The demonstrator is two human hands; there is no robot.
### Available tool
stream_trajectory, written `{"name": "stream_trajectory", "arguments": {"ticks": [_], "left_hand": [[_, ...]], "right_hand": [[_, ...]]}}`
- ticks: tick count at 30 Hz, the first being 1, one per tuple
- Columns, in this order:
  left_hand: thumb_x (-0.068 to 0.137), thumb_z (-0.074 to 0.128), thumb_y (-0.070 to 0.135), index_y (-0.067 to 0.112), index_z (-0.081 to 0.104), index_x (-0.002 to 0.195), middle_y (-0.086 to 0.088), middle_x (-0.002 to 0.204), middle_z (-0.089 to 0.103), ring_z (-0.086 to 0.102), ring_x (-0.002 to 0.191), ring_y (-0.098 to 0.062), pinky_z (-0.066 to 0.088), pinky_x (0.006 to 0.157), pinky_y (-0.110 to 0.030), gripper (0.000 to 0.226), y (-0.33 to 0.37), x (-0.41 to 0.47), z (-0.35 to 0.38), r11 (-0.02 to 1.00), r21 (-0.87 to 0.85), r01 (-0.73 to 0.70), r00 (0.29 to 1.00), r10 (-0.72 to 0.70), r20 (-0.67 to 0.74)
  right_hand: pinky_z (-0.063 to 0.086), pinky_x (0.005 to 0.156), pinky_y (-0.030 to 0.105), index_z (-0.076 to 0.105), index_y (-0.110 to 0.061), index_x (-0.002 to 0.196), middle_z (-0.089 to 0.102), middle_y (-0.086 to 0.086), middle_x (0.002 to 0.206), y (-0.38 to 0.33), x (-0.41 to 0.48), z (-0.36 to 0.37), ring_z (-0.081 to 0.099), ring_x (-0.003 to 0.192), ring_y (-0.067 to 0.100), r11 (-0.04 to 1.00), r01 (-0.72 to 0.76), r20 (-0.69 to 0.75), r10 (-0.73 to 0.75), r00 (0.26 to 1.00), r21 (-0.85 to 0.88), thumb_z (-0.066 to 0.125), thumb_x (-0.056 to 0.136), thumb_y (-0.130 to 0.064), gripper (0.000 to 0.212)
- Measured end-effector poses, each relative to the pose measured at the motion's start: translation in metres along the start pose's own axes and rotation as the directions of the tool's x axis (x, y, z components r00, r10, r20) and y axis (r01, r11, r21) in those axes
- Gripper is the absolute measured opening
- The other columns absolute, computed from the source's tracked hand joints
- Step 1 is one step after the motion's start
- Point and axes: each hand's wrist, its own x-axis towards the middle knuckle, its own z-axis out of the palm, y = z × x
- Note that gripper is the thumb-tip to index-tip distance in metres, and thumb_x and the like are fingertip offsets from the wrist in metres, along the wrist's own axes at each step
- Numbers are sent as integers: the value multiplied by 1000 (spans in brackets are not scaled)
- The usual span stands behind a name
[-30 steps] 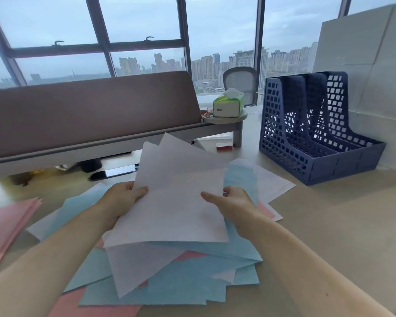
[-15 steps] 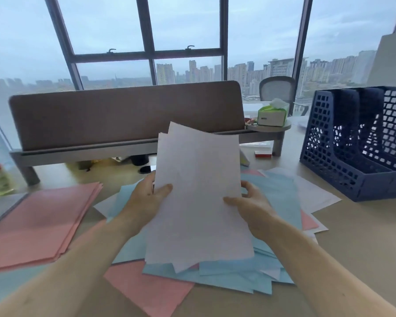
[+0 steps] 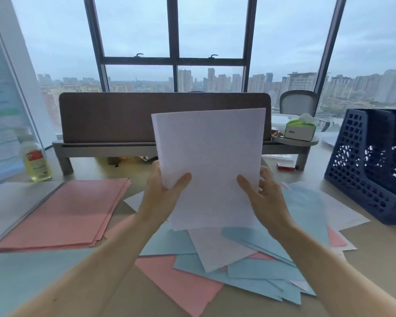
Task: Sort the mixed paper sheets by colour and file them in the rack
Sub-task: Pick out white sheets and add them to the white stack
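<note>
A squared-up bundle of white sheets stands upright above the desk. My left hand grips its lower left edge and my right hand its lower right edge. Under it lies a mixed heap of blue, white and pink sheets. A neat pink stack lies on the left. A blue stack sits at the near left. The dark blue file rack stands at the right, its slots showing no paper.
A brown desk divider on a grey riser runs across the back. A bottle of yellow liquid stands at far left beside a standing board. A green tissue box sits on a round shelf, and a grey folder lies left.
The white sheets went from a splayed, flat bundle to an upright, squared-up one, lifted higher off the heap. The view swung left and up, revealing the pink stack and bottle.
</note>
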Motion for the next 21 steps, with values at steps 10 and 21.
{"name": "stream_trajectory", "arguments": {"ticks": [10,21], "left_hand": [[100,60,22,23,65,114,6,106,75,72,96,-15,59,84,-33,15,-19,-1,-114,984,47,173,982,-168,-88],[100,60,23,18,72,95,1,92,75,69,81,-19,53,69,-29,14,-60,-16,-385,900,192,391,836,-260,-483]], "right_hand": [[57,70,46,64,-17,86,70,0,80,-25,10,120,67,77,30,977,-3,-9,1,1000,-213,58,93,-25,12],[59,85,47,71,-13,89,71,14,106,-46,-30,383,72,89,30,940,-333,441,329,835,-72,70,84,-32,20]]}}
